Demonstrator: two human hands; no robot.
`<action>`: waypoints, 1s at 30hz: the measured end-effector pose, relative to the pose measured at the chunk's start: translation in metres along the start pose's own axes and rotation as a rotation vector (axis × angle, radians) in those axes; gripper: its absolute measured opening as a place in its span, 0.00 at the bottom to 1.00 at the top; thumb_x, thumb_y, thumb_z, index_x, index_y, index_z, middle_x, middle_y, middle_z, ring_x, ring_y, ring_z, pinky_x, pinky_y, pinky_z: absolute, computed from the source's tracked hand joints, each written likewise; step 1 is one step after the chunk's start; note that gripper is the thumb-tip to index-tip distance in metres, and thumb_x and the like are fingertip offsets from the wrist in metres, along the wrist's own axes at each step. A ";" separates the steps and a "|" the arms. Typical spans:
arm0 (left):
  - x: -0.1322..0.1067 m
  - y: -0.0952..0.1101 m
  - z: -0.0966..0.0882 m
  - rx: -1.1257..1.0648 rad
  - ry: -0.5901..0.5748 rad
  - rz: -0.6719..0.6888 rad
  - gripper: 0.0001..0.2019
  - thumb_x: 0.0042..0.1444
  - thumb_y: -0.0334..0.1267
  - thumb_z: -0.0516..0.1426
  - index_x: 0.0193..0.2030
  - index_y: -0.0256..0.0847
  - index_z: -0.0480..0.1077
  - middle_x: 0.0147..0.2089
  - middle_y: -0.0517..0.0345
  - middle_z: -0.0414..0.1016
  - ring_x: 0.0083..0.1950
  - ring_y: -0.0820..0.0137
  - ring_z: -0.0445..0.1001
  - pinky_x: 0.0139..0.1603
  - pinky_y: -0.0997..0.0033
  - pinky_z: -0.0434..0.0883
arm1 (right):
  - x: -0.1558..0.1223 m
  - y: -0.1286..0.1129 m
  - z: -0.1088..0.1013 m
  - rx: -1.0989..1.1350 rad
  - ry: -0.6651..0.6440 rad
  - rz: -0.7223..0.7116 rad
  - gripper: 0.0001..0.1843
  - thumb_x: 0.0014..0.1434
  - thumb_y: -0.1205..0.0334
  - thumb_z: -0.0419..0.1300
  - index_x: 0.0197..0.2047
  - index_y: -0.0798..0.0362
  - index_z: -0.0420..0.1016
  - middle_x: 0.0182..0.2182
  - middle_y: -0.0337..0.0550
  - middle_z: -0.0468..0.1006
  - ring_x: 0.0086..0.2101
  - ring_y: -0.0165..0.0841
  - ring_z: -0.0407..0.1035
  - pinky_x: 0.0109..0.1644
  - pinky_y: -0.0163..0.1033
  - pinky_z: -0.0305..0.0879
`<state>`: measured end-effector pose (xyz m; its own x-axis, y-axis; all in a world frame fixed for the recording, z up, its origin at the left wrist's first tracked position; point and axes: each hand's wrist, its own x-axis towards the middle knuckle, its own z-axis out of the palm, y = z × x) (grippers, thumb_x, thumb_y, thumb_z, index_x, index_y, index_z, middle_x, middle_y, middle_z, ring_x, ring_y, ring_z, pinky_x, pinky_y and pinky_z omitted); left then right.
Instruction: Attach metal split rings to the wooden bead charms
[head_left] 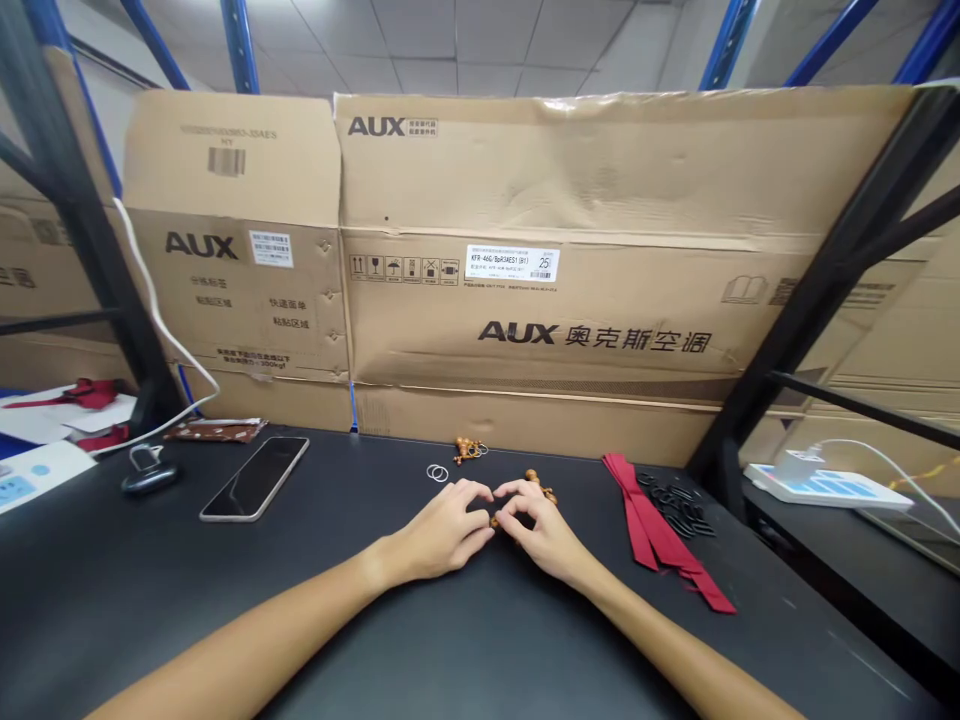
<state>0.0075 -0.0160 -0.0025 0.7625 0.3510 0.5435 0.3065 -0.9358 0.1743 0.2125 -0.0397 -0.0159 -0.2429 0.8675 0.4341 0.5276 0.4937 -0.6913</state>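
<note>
Near the middle of the black table (420,640), my left hand (450,530) and my right hand (541,530) meet fingertip to fingertip. A small brown wooden bead (495,521) shows between them, pinched by the thumb and fingers of both hands; most of it is hidden. Just behind my right hand lie more brown wooden beads (532,476), partly covered by its fingers. Two thin silver rings (437,472) rest beyond my left hand. Farther back sits a little cluster of brown beads (468,449) with a metal ring on it.
A phone (256,480) lies to the left, beside a dark earphone case (150,475) and a brown packet (216,430). Red ribbon strips (660,530) and black clasps or loops (679,508) are on the right. Large cardboard (615,200) walls the back between black posts.
</note>
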 end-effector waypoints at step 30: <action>0.003 -0.007 0.001 -0.334 -0.009 -0.228 0.05 0.59 0.36 0.56 0.33 0.39 0.71 0.52 0.51 0.63 0.55 0.65 0.66 0.59 0.63 0.64 | -0.002 0.003 0.001 -0.112 -0.014 -0.113 0.12 0.64 0.58 0.51 0.31 0.51 0.68 0.44 0.49 0.71 0.48 0.40 0.63 0.55 0.52 0.59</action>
<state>0.0082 -0.0080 -0.0029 0.7016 0.5499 0.4533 0.2678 -0.7929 0.5474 0.2139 -0.0404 -0.0194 -0.3165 0.8081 0.4967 0.5833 0.5788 -0.5699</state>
